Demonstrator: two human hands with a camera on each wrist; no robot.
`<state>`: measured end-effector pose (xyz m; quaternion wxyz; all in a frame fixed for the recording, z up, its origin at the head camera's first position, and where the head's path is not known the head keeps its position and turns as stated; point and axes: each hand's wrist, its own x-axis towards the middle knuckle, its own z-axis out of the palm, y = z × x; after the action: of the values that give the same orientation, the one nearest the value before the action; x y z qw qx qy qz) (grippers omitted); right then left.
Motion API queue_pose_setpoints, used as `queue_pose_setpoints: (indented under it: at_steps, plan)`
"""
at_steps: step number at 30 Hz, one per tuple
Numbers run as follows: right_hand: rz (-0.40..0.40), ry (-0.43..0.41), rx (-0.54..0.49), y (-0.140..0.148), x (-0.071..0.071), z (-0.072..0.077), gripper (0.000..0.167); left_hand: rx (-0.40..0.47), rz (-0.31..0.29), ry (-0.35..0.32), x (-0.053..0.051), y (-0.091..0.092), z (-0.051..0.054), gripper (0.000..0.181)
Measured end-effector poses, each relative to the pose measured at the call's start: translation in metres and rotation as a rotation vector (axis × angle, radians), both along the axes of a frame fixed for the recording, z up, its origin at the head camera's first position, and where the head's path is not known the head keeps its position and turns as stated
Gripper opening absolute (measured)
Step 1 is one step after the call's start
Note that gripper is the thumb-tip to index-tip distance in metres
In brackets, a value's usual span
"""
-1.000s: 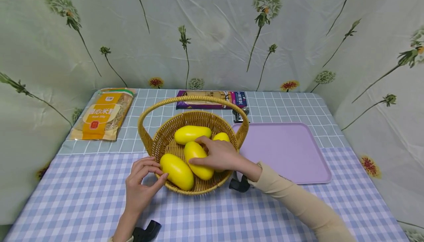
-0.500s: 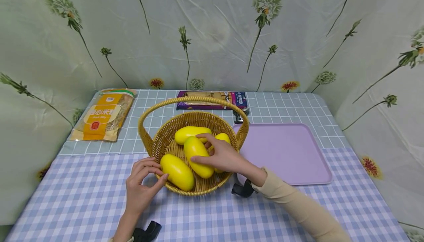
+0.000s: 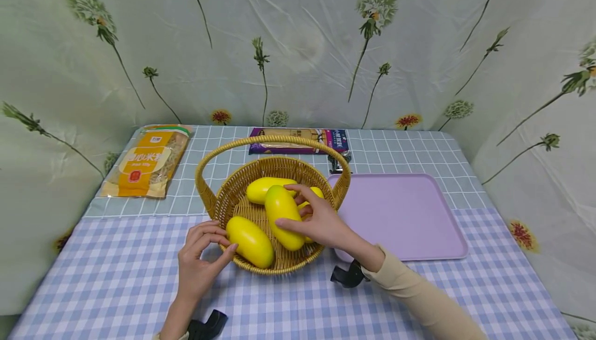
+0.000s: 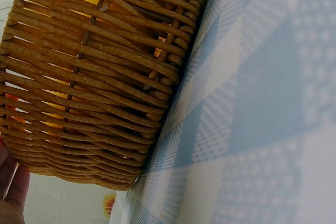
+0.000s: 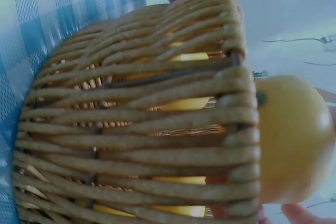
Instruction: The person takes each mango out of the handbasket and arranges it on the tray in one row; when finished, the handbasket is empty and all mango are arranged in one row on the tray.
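Apparently, the step in hand is a pick-up: I judge one yellow fruit to be rising from among the others in the wicker basket. Nearest me spreads the blue checked cloth, and over it the left hand steadies the basket at its left near rim. I read its bent fingers and thumb as a light pinch on the wicker, barely parted; it has no fruit. Just beside those fingertips, inside the basket, lies a near fruit.

Past that, I have the right hand over the basket's right side, thumb and fingers curved about the yellow fruit and spread by its width. That fruit stands tilted over the basket's middle, and my right wrist view shows it above the rim; whether its lower end touches a neighbour I cannot tell. For the next move, I would want even thumb pressure and a rise that clears the rim, the other fruit and the arched handle, with the left hand bracing the wicker.

Farther in, a back fruit lies sideways and a fourth fruit is partly hidden by the right hand. Right of the basket I see the lilac tray; beyond, an orange packet, a purple packet and a small black wrapper.
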<state>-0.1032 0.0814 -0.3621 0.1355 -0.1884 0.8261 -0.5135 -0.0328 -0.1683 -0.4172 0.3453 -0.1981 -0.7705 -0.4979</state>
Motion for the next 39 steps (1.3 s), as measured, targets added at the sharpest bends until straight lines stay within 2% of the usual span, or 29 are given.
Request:
queue_pose_setpoints:
  at_steps: [8,15,26,39]
  plan:
    - [-0.009,0.023,-0.107,0.01,0.006,-0.002,0.064,0.003,-0.004,0.011,0.0,0.0,0.0,0.015]
    - [0.046,0.032,-0.273,0.024,0.012,-0.003,0.062,0.003,-0.002,0.007,0.0,-0.001,0.0,0.015]
    - [0.018,0.173,-0.26,0.05,0.027,-0.006,0.065,-0.003,-0.002,0.009,0.0,0.0,0.0,0.016]
    - [-0.036,0.233,-0.301,0.08,0.043,-0.018,0.066,-0.007,-0.001,0.001,0.001,0.0,0.0,0.015]
